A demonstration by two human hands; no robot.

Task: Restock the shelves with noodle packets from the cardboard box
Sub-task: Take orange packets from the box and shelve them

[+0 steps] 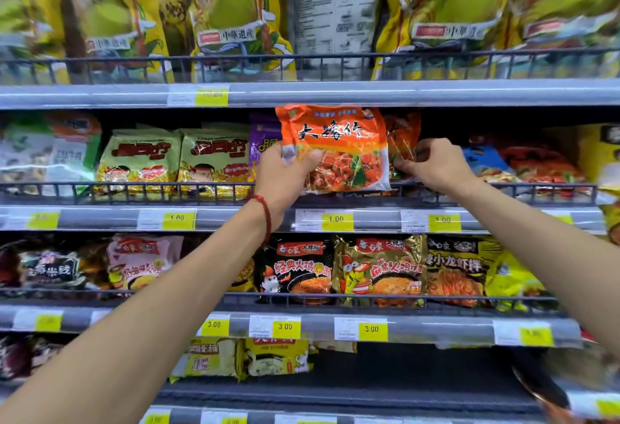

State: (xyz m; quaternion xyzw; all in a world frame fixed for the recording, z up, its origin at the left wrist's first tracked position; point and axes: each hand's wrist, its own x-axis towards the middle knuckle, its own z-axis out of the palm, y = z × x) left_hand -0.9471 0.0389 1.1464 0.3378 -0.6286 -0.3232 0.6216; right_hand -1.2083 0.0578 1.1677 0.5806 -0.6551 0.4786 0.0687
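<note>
Step in hand: placing one packet on the shelf. The cardboard box is out of frame.

The left hand [281, 175] grips the orange noodle packet [335, 145] by its lower left corner, thumb across the front and fingers behind. The packet sits at centre frame, in the mouth of the second shelf from the top. Its top edge is just under the shelf above and its bottom edge is at the wire rail [134, 189], not yet let go.

The right hand [436, 165], just right of centre, is curled on a rear orange packet [402, 142] already on the shelf. It looks to pinch that packet's lower edge to hold or shift it, but the contact is partly hidden, so the grip is likely rather than sure. The hands are apart, one on each packet.

Next move, as a judgement: clear the slot with the right hand, lift the front packet's bottom edge over the rail, push it back against the rear one, then release.

Orientation: printed face towards the camera, lettering upright, top seam up. The long axis runs roughly left to right along the shelf, with the packet tipped slightly.
</note>
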